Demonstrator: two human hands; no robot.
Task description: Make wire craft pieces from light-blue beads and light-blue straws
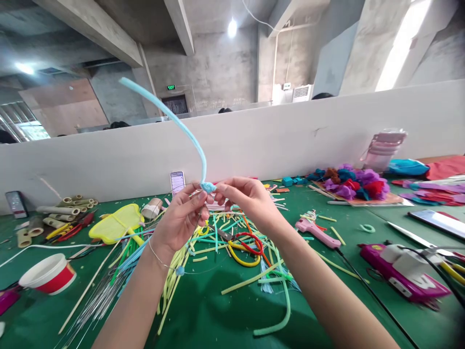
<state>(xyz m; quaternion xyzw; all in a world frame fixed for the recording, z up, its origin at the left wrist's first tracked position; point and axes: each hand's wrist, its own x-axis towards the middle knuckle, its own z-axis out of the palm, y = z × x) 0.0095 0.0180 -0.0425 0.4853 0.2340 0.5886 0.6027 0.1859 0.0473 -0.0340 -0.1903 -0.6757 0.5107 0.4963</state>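
Note:
A light blue pipe cleaner [185, 128] rises from between my hands and curves up to the left, its far end free. Its lower end is wound into a small knot or coil [208, 186]. My left hand [185, 213] pinches just below and left of this coil, fingers closed. From the right, my right hand [249, 198] pinches the coil's side between thumb and fingers. A thin dark stem runs down from my left fingers; whether it joins the coil is hidden. Near my left wrist hangs a small blue bead [179, 270] on a fine strand.
Yellow and green pipe cleaners [174, 286] and yellow-and-red-handled scissors [250, 247] lie beneath my hands. A pink glue gun [319, 233] and purple power strip [403, 276] lie right. Left are a paper cup [49, 274], metal wires [94, 295] and yellow net shape [118, 224]. A white partition [90, 160] stands behind.

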